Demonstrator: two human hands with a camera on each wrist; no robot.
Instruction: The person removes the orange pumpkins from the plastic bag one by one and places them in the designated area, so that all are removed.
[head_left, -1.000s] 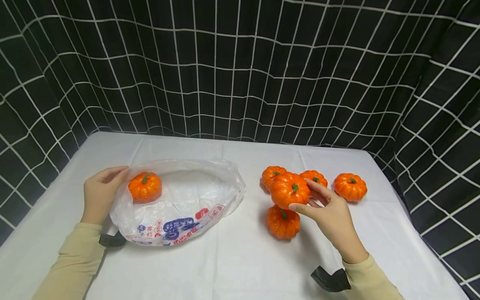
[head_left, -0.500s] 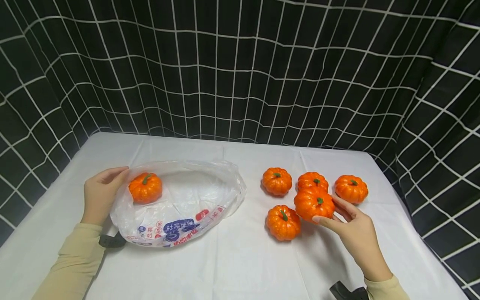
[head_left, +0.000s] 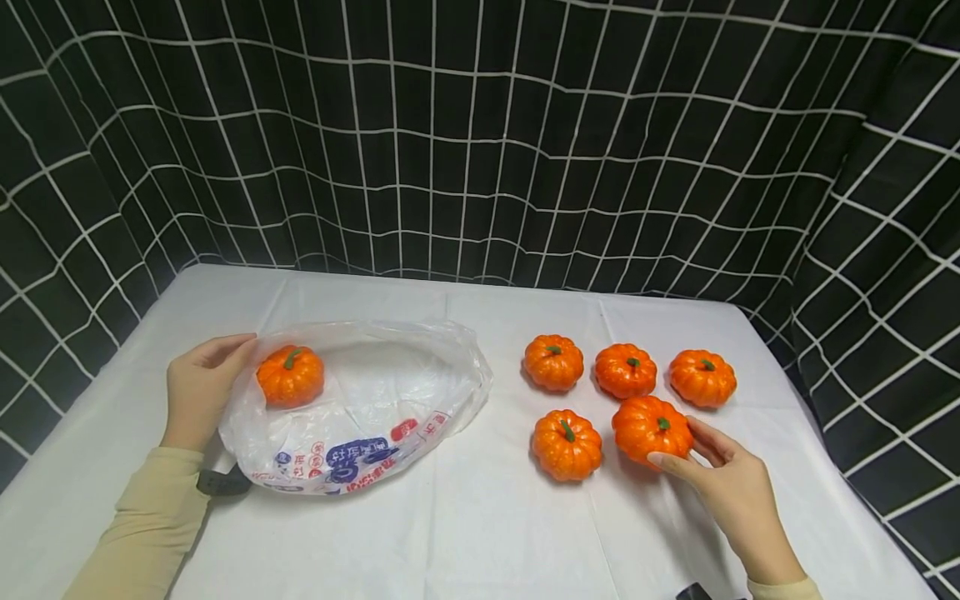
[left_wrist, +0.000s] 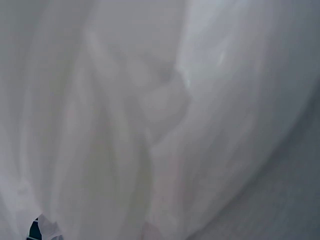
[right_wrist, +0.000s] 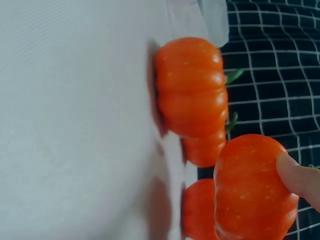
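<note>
My left hand pinches the left rim of a thin white plastic bag printed in blue and red, its mouth spread wide. Inside the bag, at its left end, lies a small orange pumpkin with a green stem. A blurred sheet of the bag fills the left wrist view. With thumb and fingers my right hand grips another small pumpkin. In the right wrist view this held pumpkin is off the cloth, the thumb pressed against it.
Several more pumpkins stand on the white cloth: one at front, then a back row of left, middle and right. Black cloth with a white grid rises behind the table and along its sides.
My right hand has carried its pumpkin rightward and nearer to me, off the front and back pumpkins it had overlapped. My left hand, the bag and the pumpkin inside have stayed put.
</note>
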